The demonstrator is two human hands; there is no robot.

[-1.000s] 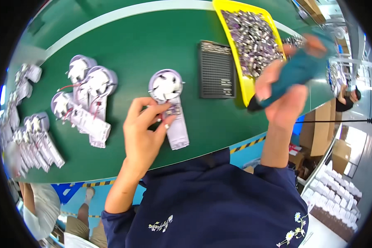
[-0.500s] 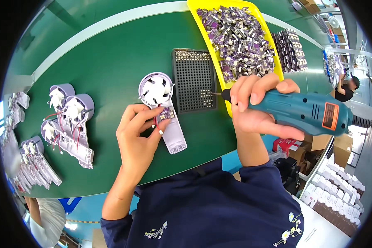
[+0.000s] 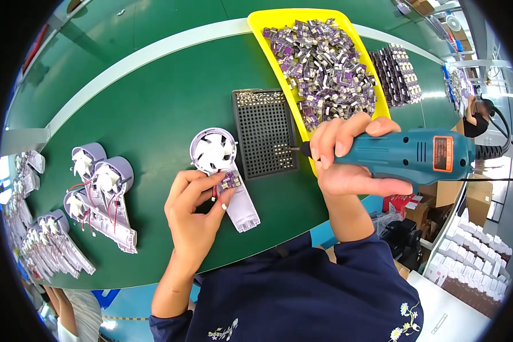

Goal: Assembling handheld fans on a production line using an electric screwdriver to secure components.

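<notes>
My left hand [image 3: 194, 208] pinches a small purple circuit board [image 3: 229, 181] over the handle of a lilac fan housing [image 3: 244, 208]. The white fan [image 3: 212, 150] sits in the round end, and thin red and black wires with white plugs hang by my fingers. My right hand [image 3: 350, 157] is wrapped round a teal electric screwdriver [image 3: 407, 155], held level with its bit pointing left. The bit's tip is at the screws in the lower right of a black screw tray [image 3: 265, 134]; whether it touches one I cannot tell.
A yellow bin [image 3: 256, 23] heaped with purple boards stands beyond the screw tray, with stacked boards [image 3: 396, 74] to its right. More fan housings [image 3: 105, 188] lie at the left. A cable [image 3: 499, 151] trails right from the screwdriver. Other people are at the far right and lower left.
The whole view has shifted, so the table things appear lower. The screwdriver still points at the tray's screws, and my left hand keeps the board over the housing.
</notes>
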